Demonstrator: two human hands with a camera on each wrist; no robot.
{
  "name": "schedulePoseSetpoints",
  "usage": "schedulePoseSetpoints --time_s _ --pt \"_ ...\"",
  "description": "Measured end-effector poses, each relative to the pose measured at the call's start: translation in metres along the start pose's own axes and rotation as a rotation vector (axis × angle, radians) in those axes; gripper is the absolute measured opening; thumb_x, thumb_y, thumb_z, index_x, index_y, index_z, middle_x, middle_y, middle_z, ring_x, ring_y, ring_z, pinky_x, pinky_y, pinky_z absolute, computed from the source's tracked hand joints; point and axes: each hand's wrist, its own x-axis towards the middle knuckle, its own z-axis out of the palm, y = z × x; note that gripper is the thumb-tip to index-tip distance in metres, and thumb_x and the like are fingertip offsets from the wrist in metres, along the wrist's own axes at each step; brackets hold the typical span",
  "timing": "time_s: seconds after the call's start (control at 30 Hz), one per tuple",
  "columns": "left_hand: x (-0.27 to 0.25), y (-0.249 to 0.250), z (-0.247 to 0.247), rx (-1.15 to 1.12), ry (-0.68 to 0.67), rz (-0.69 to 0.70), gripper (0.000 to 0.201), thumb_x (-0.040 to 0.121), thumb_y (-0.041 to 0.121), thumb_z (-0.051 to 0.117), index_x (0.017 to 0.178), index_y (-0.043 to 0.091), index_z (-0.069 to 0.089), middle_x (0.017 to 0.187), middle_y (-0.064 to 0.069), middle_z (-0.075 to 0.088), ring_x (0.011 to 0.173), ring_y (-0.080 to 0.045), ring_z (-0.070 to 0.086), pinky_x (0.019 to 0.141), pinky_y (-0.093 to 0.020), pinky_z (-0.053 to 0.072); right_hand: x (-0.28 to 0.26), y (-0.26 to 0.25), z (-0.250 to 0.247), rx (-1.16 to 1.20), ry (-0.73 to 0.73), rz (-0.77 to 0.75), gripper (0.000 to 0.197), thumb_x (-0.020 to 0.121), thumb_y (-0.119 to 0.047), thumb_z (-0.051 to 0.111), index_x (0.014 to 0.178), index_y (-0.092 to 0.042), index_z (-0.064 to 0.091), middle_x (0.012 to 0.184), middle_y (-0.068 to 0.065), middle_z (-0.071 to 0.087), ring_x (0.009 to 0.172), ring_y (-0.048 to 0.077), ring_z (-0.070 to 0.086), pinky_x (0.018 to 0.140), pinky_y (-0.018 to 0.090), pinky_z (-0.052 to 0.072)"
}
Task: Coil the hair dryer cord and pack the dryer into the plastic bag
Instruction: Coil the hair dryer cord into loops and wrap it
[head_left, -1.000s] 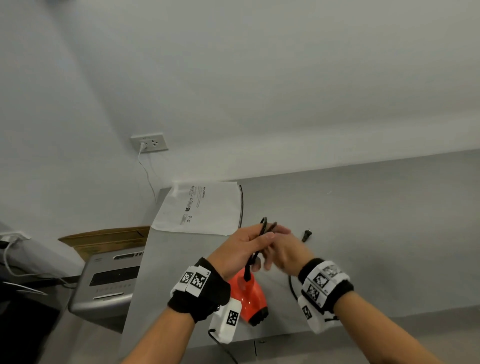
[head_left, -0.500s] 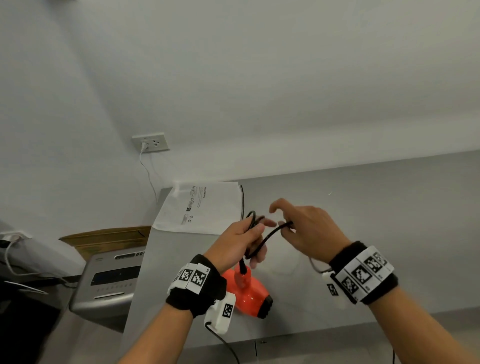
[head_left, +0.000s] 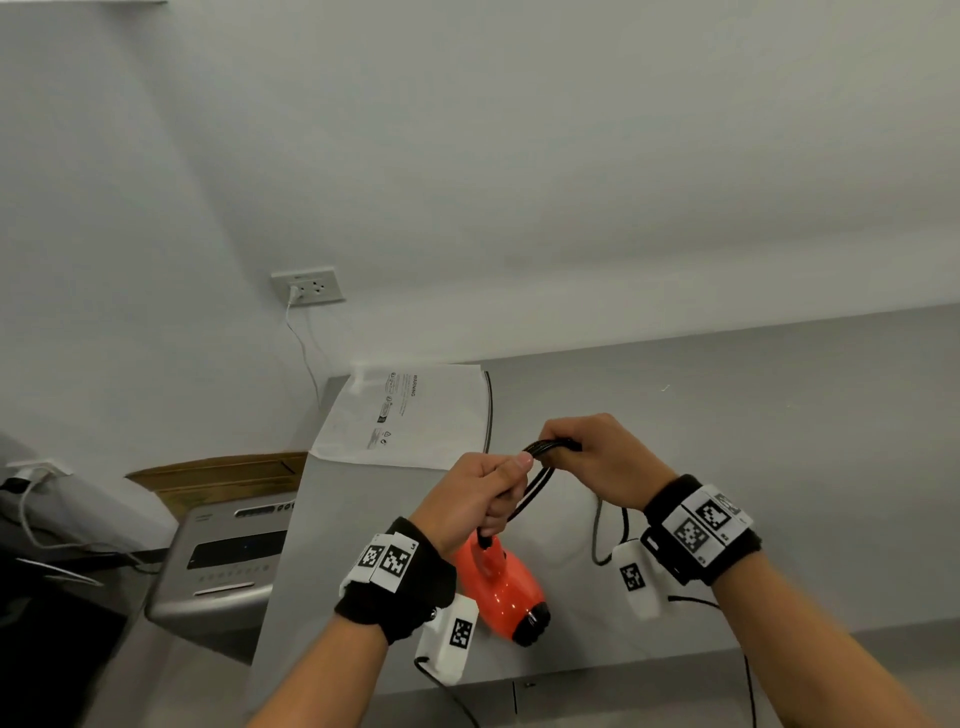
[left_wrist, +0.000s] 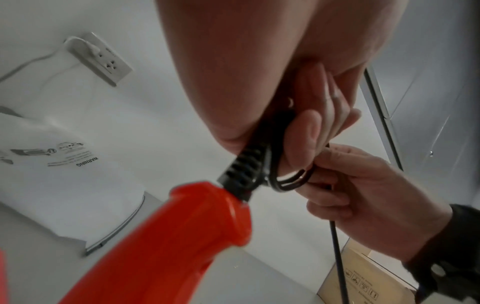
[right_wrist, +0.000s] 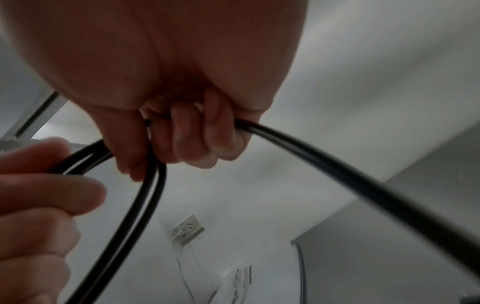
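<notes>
Above the bench (head_left: 779, 415), near its front left corner, two hands work a black cord (head_left: 540, 470). The left hand (head_left: 478, 499) has its fingers curled tight around gathered loops, and the orange hair dryer (head_left: 498, 587) hangs from them by its cord end. The right hand (head_left: 602, 457) grips the loops' far end, fingers closed. A white plastic bag (head_left: 410, 415) lies flat at the bench's back left corner.

Grey table (head_left: 779, 415) — plastic bag (head_left: 415, 415)
</notes>
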Motion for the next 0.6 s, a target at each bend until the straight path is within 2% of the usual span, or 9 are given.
schedulePoseSetpoints --time_s 0.13,0.2,0.23,0.3,0.33,0.4,0.47,0.53,0.6 --pt "0.007 -0.003 0.004 -0.081 0.04 0.07 0.04 0.098 0.042 0.051 0.069 0.014 0.051 0.047 0.005 0.032 0.04 -0.009 0.022 0.04 -0.022 0.02 0.0 0.02 0.039 0.062 0.183 0.119 0.016 0.101 -0.02 0.055 0.087 -0.016 0.062 0.061 -0.01 0.055 0.055 0.005 0.048 0.06 0.025 0.04" --pt "0.009 -0.005 0.008 -0.112 0.076 0.116 0.037 0.1 0.041 0.049 0.074 0.015 0.054 0.052 -0.003 0.048 0.043 -0.015 0.038 0.042 -0.023 0.031 -0.006 0.03 0.07 0.047 0.157 0.188 0.021 0.104 -0.032 0.043 0.101 -0.017 0.057 0.071 -0.003 0.063 0.062 0.014 0.059 0.065 0.037 0.051" --pt "0.01 -0.005 0.01 -0.142 0.101 0.125 0.036 0.101 0.04 0.049 0.076 0.015 0.056 0.061 -0.01 0.06 0.052 -0.023 0.053 0.048 -0.026 0.042 -0.011 0.033 0.084 0.022 0.095 0.2 0.022 0.104 -0.033 0.039 0.108 -0.022 0.057 0.081 0.001 0.068 0.071 0.021 0.065 0.072 0.042 0.056" --pt "0.012 -0.007 0.01 -0.234 0.114 0.133 0.033 0.107 0.031 0.042 0.084 0.011 0.054 0.098 -0.022 0.075 0.094 -0.034 0.071 0.078 -0.039 0.059 -0.023 0.03 0.1 -0.15 -0.108 0.221 0.022 0.104 -0.028 0.039 0.112 -0.022 0.059 0.09 0.004 0.069 0.082 0.026 0.07 0.078 0.041 0.059" --pt "0.013 -0.008 0.008 -0.262 0.105 0.135 0.029 0.109 0.026 0.038 0.09 0.008 0.051 0.113 -0.022 0.074 0.112 -0.032 0.069 0.094 -0.046 0.056 -0.028 0.025 0.101 -0.265 -0.205 0.21 0.022 0.104 -0.026 0.041 0.107 -0.018 0.06 0.089 0.004 0.068 0.081 0.026 0.07 0.076 0.039 0.059" --pt "0.014 -0.009 0.003 -0.239 0.106 0.123 0.025 0.109 0.024 0.036 0.095 0.007 0.049 0.127 -0.015 0.071 0.124 -0.029 0.065 0.106 -0.051 0.048 -0.037 0.012 0.09 -0.411 -0.301 0.113 0.022 0.104 -0.026 0.041 0.102 -0.014 0.059 0.085 0.006 0.067 0.074 0.027 0.068 0.068 0.037 0.057" --pt "0.014 -0.008 -0.001 -0.127 0.13 0.104 0.022 0.109 0.024 0.037 0.098 0.009 0.049 0.124 -0.008 0.073 0.115 -0.028 0.07 0.104 -0.045 0.051 -0.04 -0.001 0.066 -0.527 -0.28 -0.033 0.021 0.102 -0.025 0.04 0.105 -0.015 0.059 0.084 0.005 0.068 0.071 0.028 0.066 0.066 0.039 0.056" --pt "0.012 -0.006 -0.004 0.052 0.144 0.098 0.02 0.109 0.024 0.038 0.104 0.009 0.051 0.102 -0.001 0.078 0.09 -0.024 0.076 0.086 -0.037 0.058 -0.037 -0.011 0.037 -0.545 -0.149 -0.165 0.022 0.098 -0.023 0.045 0.117 -0.024 0.056 0.087 -0.004 0.071 0.067 0.022 0.064 0.062 0.039 0.055" --pt "0.01 -0.003 -0.001 0.179 0.112 0.089 0.021 0.109 0.023 0.039 0.108 0.008 0.053 0.078 -0.002 0.073 0.063 -0.026 0.07 0.064 -0.033 0.055 -0.03 -0.017 0.014 -0.487 0.018 -0.205 0.026 0.093 -0.022 0.052 0.116 -0.032 0.049 0.076 -0.014 0.06 0.06 0.017 0.056 0.057 0.036 0.05"
